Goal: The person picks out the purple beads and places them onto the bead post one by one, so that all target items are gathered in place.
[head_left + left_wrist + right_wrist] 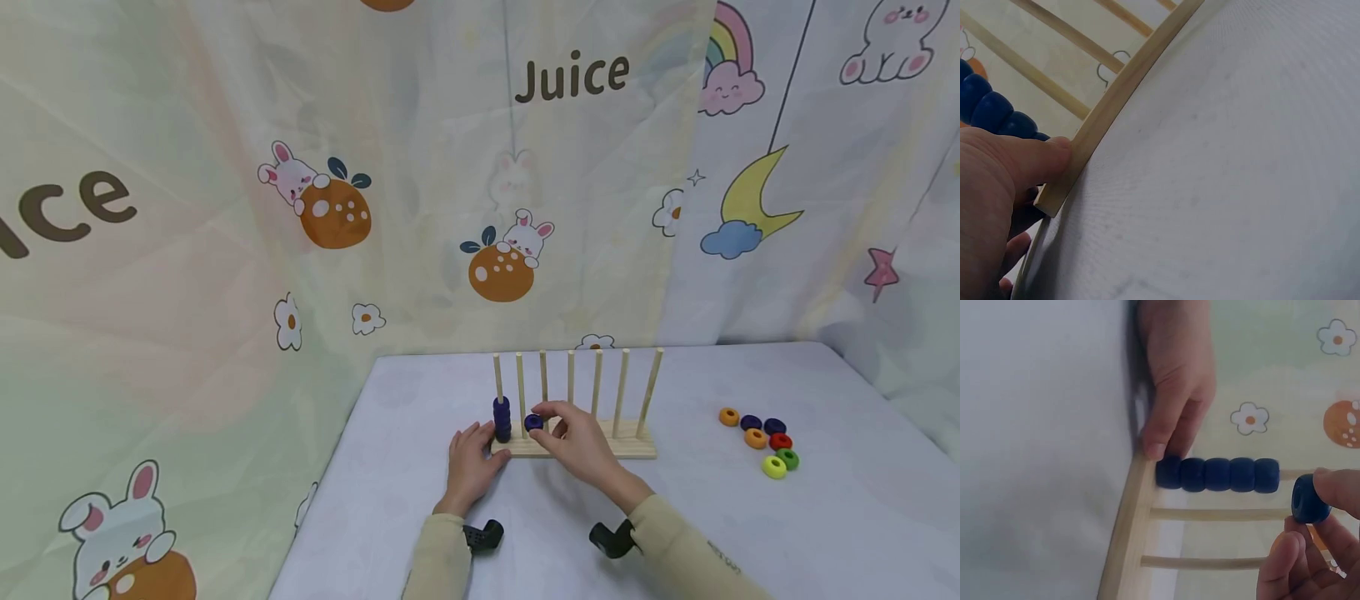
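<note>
Beige sleeves [682,542] lie nearest. The left hand [472,468] grips the left end of the wooden base [633,448]; the right hand [579,446] pinches an unthreaded blue bead [533,423], its hole showing. From that pinch, the upright leftmost rod [498,375] stands just to the left, carrying five stacked beads [502,419], the left hand nearer its foot. Loose beads [780,442] lie well right; behind hangs a printed curtain [420,275].
</note>
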Available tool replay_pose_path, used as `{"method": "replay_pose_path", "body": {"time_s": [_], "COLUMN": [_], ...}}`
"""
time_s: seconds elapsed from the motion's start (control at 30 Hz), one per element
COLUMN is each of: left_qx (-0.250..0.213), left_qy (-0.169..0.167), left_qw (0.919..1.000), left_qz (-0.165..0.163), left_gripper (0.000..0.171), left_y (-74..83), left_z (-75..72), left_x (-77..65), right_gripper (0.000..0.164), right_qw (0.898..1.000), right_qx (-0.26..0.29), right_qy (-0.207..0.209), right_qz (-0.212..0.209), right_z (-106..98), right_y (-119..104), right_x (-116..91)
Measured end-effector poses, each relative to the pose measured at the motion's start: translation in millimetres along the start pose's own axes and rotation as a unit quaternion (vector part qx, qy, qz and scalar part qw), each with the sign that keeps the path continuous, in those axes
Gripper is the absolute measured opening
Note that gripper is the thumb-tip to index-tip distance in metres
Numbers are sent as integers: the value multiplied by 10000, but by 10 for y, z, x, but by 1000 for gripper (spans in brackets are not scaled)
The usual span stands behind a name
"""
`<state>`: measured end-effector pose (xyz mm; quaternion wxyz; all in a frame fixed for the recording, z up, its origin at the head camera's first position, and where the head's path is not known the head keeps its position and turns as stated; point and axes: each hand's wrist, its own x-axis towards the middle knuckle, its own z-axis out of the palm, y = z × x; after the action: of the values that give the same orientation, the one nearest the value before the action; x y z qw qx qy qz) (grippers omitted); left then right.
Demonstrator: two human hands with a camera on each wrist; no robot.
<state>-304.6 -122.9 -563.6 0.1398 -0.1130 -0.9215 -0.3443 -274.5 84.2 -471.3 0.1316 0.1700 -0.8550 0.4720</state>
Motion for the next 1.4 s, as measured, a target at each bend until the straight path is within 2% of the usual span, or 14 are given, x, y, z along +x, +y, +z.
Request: {"method": "replay_pose_path", "body": {"time_s": [0.17, 0.33, 0.47, 0.7, 0.93, 1.1, 1.2, 1.4], "left_qx": [35, 11, -25, -157, -125, -161, -187, -139], "left_qy": [-2, -24, 29, 139, 154, 259, 267, 260], "left_qw": [10000, 10000, 9999, 9995, 9994, 9992, 9991, 9991], "left_qz": [42, 34, 157, 238, 281, 261, 285, 309], "left_gripper": [57, 56, 56, 55, 55, 55, 55, 54], "left_y": [-11, -34, -47, -51, -45, -55, -57, -30], "left_z": [-1, 14, 23, 23, 35, 32, 37, 50], "left_x": [22, 29, 26, 21, -6, -7, 4, 35], "right_gripper": [36, 30, 28, 30, 35, 32, 31, 32], "right_qw": [9995, 9998, 9998, 9992, 9988, 9975, 9973, 9968], "right_qx": [235, 143, 158, 105, 148, 13, -55, -23], "right_qy": [-86, -163, -109, -163, 9, 56, 111, 293], "right_qz": [199, 33, -108, -350, -459, -708, -723, -747], "right_z": [-29, -52, -76, -135, -223, -309, -347, -298], "right_y": [-97, -159, -215, -325, -403, -521, -583, -609], "right_x": [61, 125, 181, 264, 303, 367, 401, 483]}}
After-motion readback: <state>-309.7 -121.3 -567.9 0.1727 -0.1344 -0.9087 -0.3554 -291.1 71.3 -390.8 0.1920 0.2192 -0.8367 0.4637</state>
